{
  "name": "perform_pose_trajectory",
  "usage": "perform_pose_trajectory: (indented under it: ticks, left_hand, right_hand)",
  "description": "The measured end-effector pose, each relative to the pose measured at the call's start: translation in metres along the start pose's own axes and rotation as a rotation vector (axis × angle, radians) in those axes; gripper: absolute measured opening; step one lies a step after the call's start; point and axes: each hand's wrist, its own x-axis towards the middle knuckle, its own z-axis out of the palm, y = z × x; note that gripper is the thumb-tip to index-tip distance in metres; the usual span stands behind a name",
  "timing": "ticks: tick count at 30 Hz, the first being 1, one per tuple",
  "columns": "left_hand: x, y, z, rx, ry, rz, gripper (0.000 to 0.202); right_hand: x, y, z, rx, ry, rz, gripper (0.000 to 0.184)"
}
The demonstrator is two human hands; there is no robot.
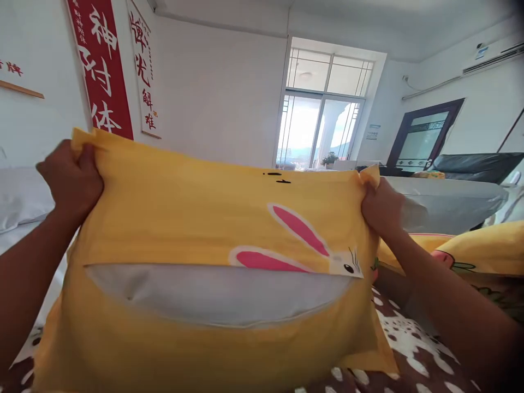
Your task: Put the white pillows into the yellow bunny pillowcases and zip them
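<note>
At both top corners of the pillowcase [176,218], the left hand [71,177] and right hand [382,207] clutched it, seemingly to hold it taut around the pillow [213,295].

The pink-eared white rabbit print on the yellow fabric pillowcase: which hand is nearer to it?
Right. The right hand grips one top corner of the pillowcase, close beside the rabbit print; the left hand grips the opposite top corner, much farther off.
</note>
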Motion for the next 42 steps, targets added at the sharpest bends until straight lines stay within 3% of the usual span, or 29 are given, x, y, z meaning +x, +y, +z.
perform_pose_trajectory:
  ticks: [3, 5, 7, 10, 12, 13, 14, 15, 16, 17, 19, 25, 28, 31, 36, 38, 42]
  left_hand:
    - [-0.015, -0.023, 0.026, 0.133, -0.252, 0.004, 0.046]
    - [-0.020, -0.036, 0.044, 0.140, -0.415, -0.020, 0.047]
    - [-0.027, -0.038, 0.061, 0.137, -0.502, -0.046, 0.045]
    - [-0.060, -0.023, 0.088, 0.089, -0.523, 0.025, 0.045]
    - [-0.102, -0.006, 0.108, -0.004, -0.555, 0.178, 0.051]
    - [-0.128, 0.001, 0.118, -0.082, -0.643, 0.303, 0.049]
    - [-0.154, 0.006, 0.128, -0.213, -0.847, 0.489, 0.047]
    - [-0.179, 0.009, 0.138, -0.265, -1.020, 0.561, 0.046]
    - [-0.200, 0.010, 0.145, -0.258, -1.086, 0.567, 0.048]
    - [-0.216, 0.009, 0.151, -0.264, -1.104, 0.569, 0.049]
    - [-0.227, 0.002, 0.157, -0.288, -1.082, 0.522, 0.050]
    - [-0.176, -0.033, 0.152, -0.204, -1.000, 0.443, 0.048]
    - [-0.151, -0.038, 0.151, -0.157, -0.987, 0.433, 0.050]
    - [-0.112, -0.023, 0.144, -0.072, -0.829, 0.453, 0.051]
    - [-0.049, 0.015, 0.125, 0.114, -0.502, 0.469, 0.048]
    - [-0.043, 0.019, 0.125, 0.191, -0.492, 0.510, 0.045]
    - [-0.057, 0.007, 0.140, 0.286, -0.614, 0.604, 0.049]
  right_hand:
    - [-0.007, 0.011, 0.032, -0.063, -0.248, 0.001, 0.039]
    - [-0.011, 0.016, 0.053, -0.061, -0.319, 0.012, 0.038]
    - [-0.018, 0.013, 0.072, -0.068, -0.367, 0.037, 0.038]
    - [-0.047, -0.012, 0.096, -0.032, -0.267, 0.005, 0.048]
    - [-0.084, -0.037, 0.112, 0.121, -0.169, -0.163, 0.056]
    - [-0.107, -0.049, 0.119, 0.236, -0.248, -0.297, 0.057]
    - [-0.130, -0.060, 0.126, 0.338, -0.431, -0.450, 0.055]
    - [-0.152, -0.068, 0.132, 0.394, -0.673, -0.615, 0.053]
    - [-0.171, -0.072, 0.137, 0.411, -0.846, -0.697, 0.052]
    - [-0.186, -0.073, 0.140, 0.427, -0.939, -0.730, 0.052]
    - [-0.197, -0.066, 0.142, 0.442, -0.995, -0.724, 0.052]
    - [-0.156, -0.025, 0.140, 0.231, -0.872, -0.698, 0.046]
    - [-0.139, -0.027, 0.145, 0.149, -0.842, -0.695, 0.046]
    - [-0.109, -0.049, 0.141, 0.120, -0.742, -0.681, 0.051]
    - [-0.050, -0.082, 0.114, 0.038, -0.508, -0.556, 0.060]
    - [-0.044, -0.085, 0.108, -0.083, -0.478, -0.577, 0.056]
    - [-0.062, -0.082, 0.119, -0.204, -0.554, -0.682, 0.055]
